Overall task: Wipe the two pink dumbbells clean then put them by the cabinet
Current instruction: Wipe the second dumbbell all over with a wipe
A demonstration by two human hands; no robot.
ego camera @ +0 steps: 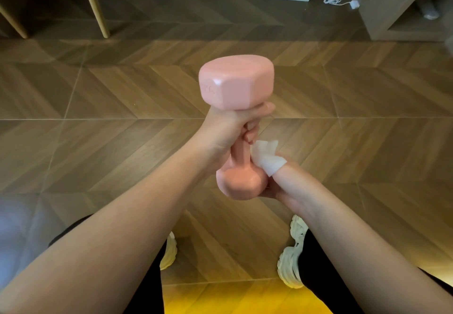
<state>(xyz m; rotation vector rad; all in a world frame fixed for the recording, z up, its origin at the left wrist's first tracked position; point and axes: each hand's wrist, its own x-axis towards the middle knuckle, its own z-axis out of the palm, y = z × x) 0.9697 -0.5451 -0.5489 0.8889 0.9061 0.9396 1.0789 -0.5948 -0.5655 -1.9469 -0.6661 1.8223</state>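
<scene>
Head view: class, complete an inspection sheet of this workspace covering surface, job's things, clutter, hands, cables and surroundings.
Surface: wooden herringbone floor; no table seen.
Job's things: one pink dumbbell, held upright; white wipe against its handle; second dumbbell not in view.
Clutter: nothing seen.
Hands: left hand grips the handle; right hand holds the wipe over its thumb.
Cables: white cable lying on the floor, top right.
Surroundings: wooden unit top right; furniture legs top left; white shoes below.
</scene>
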